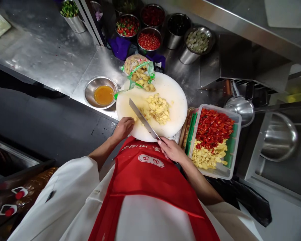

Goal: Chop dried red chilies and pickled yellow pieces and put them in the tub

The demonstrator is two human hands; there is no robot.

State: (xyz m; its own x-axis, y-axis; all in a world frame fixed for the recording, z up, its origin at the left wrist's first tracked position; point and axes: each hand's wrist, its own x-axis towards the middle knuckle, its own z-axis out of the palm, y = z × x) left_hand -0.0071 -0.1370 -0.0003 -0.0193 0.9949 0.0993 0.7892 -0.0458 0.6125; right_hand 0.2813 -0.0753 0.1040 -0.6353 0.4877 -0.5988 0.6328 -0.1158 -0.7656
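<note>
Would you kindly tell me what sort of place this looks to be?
Probably a restaurant or other commercial kitchen: a long steel counter, a plastic tub heaped with chopped ingredients, and a knife held over a cutting board suggest it.

We can read no text with certainty. On the red apron (140,179), by the white board's (178,100) near edge, we make out a row of pale characters (141,146) and, nearer us, a rounded badge (151,160) with more. The plastic bag (136,61) at the board's far edge bears red characters, too small to read.
</note>
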